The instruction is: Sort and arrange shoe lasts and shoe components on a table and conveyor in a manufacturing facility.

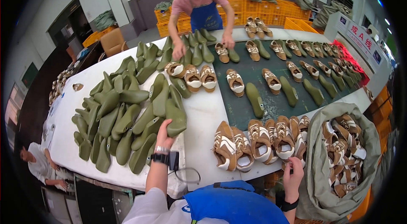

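Observation:
My left hand [164, 136] closes around the end of a green shoe last [176, 118] at the near right edge of a large heap of green lasts [114, 114]. To the right, my right hand [292, 179] is bent with its fingers drawn together, right by the heel of a brown sneaker with white stripes [284, 139]. Whatever its fingertips hold, if anything, is too small to make out. That sneaker stands in a cluster with several others, such as the brown sneaker [224, 145] at the cluster's left end.
A green conveyor belt [271, 105] carries sneakers and lasts in rows. A cloth-lined container [316, 156] full of sneakers stands at the right. Across the white table [197, 112], a co-worker in a blue apron [205, 16] handles sneakers and lasts. Orange crates [241, 8] are stacked behind.

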{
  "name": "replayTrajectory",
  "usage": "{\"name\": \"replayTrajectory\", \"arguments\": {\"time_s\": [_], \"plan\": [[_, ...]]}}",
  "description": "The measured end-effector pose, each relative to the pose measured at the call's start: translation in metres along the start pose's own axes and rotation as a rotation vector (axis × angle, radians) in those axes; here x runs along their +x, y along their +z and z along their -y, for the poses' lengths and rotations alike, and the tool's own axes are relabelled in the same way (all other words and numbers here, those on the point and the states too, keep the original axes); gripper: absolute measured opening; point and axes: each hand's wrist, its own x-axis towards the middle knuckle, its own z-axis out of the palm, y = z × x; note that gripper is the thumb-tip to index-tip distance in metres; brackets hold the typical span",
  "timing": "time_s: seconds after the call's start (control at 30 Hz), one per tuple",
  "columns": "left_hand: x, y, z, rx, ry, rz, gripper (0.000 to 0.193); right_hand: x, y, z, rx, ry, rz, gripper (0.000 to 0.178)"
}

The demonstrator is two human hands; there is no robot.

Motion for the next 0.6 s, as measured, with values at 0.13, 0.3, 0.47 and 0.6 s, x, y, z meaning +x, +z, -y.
{"name": "replayTrajectory", "arguments": {"time_s": [0.13, 0.3, 0.47, 0.6], "plan": [[-0.038, 0.030, 0.023, -0.717, -0.471, 0.467, 0.064, 0.004, -0.001, 0.003, 0.016, -0.010, 0.012, 0.018], [-0.008, 0.063, 0.066, -1.068, -0.736, 0.563, 0.067, 0.004, -0.011, 0.012, 0.019, -0.024, -0.047, 0.017], [0.060, 0.031, 0.097, -0.743, -0.434, 0.221, 0.061, -0.002, -0.033, -0.003, -0.056, -0.039, -0.106, 0.015], [0.047, 0.064, 0.078, -0.810, -0.618, 0.083, 0.058, -0.018, -0.063, -0.022, -0.131, 0.061, -0.207, 0.015]]}}
